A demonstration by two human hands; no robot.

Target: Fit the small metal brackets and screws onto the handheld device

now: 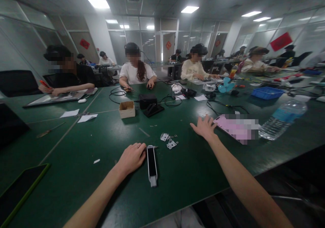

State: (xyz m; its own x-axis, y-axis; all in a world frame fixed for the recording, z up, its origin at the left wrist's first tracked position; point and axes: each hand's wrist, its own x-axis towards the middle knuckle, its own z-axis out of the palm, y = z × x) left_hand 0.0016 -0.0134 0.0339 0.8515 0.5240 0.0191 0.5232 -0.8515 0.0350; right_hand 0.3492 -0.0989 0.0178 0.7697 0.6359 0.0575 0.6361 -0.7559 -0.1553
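Note:
My left hand (pixel 133 157) rests on the green table with its fingers curled together. Just right of it lies a long black strip-shaped piece in a white and grey frame (pixel 152 167). A thin metal rod (pixel 155 147) crosses the top end of that piece, close to my left fingertips; what the fingers hold is hidden. My right hand (pixel 205 128) is spread low over the table, its fingertips by the left corner of a pink phone-like item (pixel 235 128). Between my hands lie two small metal plates with holes (pixel 171 144) and several small rings or nuts (pixel 172 137).
A small cardboard box (pixel 127 110) and a black stand (pixel 153 109) are ahead. At right are a water bottle (pixel 281 119), a blue tray (pixel 267 92) and a small blue fan (pixel 226 85). A green-edged dark tablet (pixel 24 187) lies at left. Several people sit across the table.

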